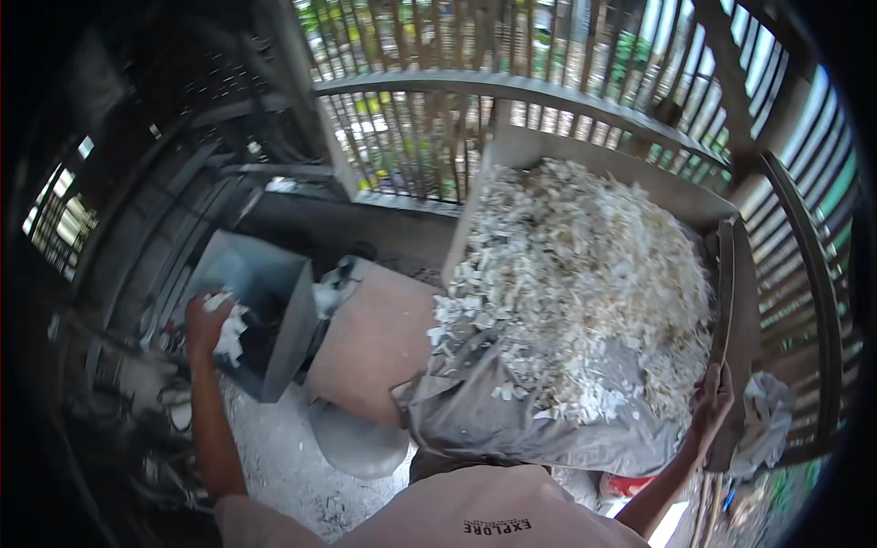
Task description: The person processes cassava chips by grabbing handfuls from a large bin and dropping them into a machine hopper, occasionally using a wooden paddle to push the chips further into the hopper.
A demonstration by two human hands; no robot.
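My left hand (206, 327), closed around a clump of white flaky pieces (232, 334), is at the left side of a grey metal hopper (290, 342) with a wide square mouth. The hopper's inside is dark, and I cannot make out what lies in it. On the right, my right hand (714, 395) grips the top edge of the bin's wooden side board (726, 301). Between my hands, a large heap of pale, dry flakes (585, 274) fills the wooden bin and spreads onto a dark grey sheet (493, 411) at its near side.
A flat reddish-brown board (379, 333) lies between hopper and bin, above a rounded grey sack (356, 443). A slatted fence (402, 137) closes the far side. A whitish plastic bag (766, 416) hangs at the right. Pale powder covers the floor (283, 457).
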